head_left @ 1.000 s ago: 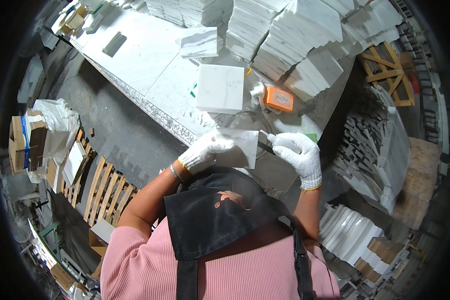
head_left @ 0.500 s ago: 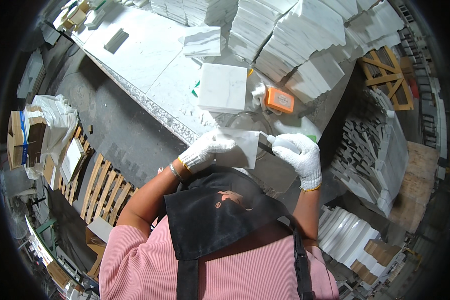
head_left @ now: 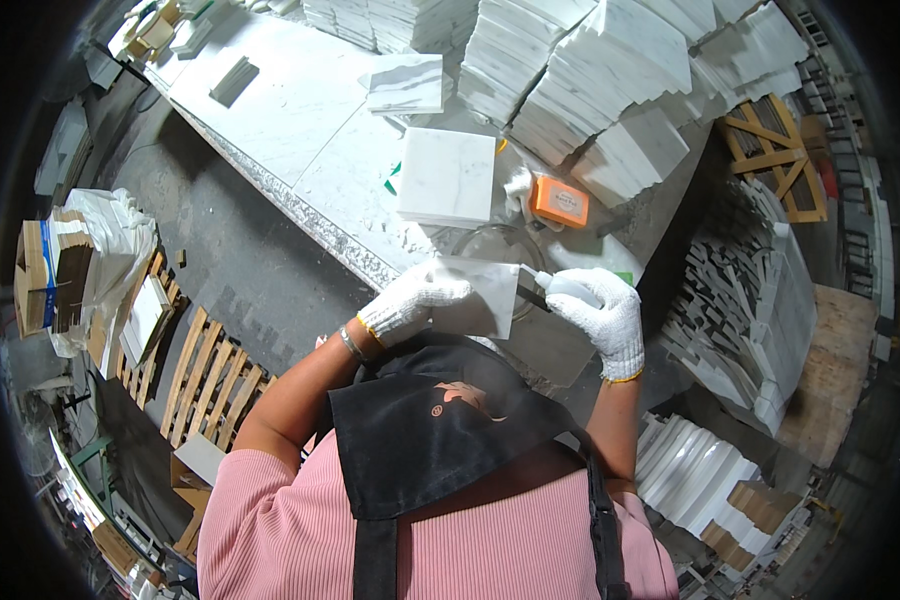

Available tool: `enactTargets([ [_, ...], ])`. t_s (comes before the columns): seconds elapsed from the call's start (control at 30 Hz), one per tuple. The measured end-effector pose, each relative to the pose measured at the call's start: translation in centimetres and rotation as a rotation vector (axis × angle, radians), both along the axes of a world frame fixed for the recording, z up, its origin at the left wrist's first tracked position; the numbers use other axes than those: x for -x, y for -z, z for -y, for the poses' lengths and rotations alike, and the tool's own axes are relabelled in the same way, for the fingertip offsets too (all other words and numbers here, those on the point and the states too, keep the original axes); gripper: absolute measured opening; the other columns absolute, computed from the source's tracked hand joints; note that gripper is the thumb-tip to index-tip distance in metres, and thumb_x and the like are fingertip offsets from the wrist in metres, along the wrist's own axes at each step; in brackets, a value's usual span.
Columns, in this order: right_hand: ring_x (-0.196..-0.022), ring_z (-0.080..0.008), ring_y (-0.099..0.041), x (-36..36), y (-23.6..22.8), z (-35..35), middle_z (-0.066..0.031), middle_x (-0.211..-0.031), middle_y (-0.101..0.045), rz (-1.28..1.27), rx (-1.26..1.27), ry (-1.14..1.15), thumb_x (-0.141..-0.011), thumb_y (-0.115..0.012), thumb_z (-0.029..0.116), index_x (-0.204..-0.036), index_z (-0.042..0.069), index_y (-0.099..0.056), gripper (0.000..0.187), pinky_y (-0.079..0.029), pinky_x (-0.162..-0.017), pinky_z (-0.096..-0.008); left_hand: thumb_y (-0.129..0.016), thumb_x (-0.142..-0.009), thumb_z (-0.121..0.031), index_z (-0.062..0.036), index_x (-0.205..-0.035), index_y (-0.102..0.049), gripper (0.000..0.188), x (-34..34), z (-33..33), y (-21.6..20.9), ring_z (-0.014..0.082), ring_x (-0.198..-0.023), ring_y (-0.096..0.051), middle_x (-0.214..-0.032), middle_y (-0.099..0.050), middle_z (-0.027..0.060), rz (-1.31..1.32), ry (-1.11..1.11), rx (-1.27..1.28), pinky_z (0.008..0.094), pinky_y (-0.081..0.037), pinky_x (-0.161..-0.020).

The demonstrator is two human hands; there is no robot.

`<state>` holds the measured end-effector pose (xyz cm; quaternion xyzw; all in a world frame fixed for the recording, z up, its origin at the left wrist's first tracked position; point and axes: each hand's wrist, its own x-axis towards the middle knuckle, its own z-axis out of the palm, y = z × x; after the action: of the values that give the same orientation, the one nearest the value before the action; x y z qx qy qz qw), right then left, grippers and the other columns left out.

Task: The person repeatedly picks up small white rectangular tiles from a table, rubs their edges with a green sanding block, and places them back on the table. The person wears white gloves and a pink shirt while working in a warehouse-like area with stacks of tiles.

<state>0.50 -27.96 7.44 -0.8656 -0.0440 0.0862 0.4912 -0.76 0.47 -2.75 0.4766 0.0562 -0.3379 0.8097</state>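
Head view: I look down on a pale stone tile [head_left: 482, 303] held just in front of a black apron [head_left: 440, 440], at the near end of a table [head_left: 270, 112].
Left hand [head_left: 408, 303]: gloved in white, closed on the tile's left side, thumb lying over the upper face.
Right hand [head_left: 608, 315]: gloved too, fingers wrapped round a white squeeze bottle [head_left: 576, 288].
Bottle tip [head_left: 532, 271]: aimed left at the tile's right edge, near the far corner; I can't tell whether they touch.
Beyond the tile: I see a square stack of white tiles [head_left: 446, 174] on the table, a green scrap [head_left: 393, 178] just left of it and an orange box [head_left: 560, 203] to its right.
Far side: tall rows of veined tiles [head_left: 610, 75] crowd the upper right of the table.
Left floor: a slatted wooden pallet [head_left: 205, 383], near a plastic-wrapped stack [head_left: 115, 250].
Right floor: a heap of narrow stone strips [head_left: 722, 300], and a wooden frame [head_left: 770, 158] beyond it.
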Motion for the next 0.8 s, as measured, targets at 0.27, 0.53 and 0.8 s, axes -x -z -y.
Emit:
enactTargets([
  [0.27,-0.085,-0.0101,-0.066,0.3,2.8,3.2,-0.0055,-0.101,-0.073,-0.106,-0.277,0.100,-0.084,-0.073,-0.005,-0.110,-0.004,-0.071,0.026,-0.055,-0.076,-0.0271,-0.065,-0.092,-0.014,0.0023,-0.107,-0.070,0.023,-0.3,0.5,-3.1,0.0051,-0.077,-0.056,-0.087,-0.067,-0.0008,-0.059,0.010,0.095,0.0243,-0.049,-0.068],
  [0.53,-0.089,-0.0156,-0.068,-2.4,9.5,7.6,-0.0070,-0.102,-0.070,0.140,-0.319,0.266,-0.077,-0.076,-0.007,-0.106,0.003,-0.069,0.032,-0.056,-0.081,-0.0309,-0.067,-0.098,-0.023,0.0008,-0.123,-0.066,0.034,-1.2,0.1,0.9,0.0134,-0.102,-0.064,-0.112,-0.071,0.0048,-0.022,0.087,0.118,0.0314,-0.050,-0.093],
  [0.8,-0.087,-0.0130,-0.066,-3.9,13.5,8.2,-0.0028,-0.094,-0.071,0.111,0.190,0.200,-0.070,-0.086,0.000,-0.099,0.005,-0.070,0.034,-0.055,-0.079,-0.0307,-0.065,-0.100,-0.023,0.0000,-0.137,-0.057,0.044,-0.4,-0.3,-0.8,0.0128,-0.112,-0.059,-0.127,-0.065,0.0054,0.031,0.061,0.104,0.0306,-0.047,-0.099],
])
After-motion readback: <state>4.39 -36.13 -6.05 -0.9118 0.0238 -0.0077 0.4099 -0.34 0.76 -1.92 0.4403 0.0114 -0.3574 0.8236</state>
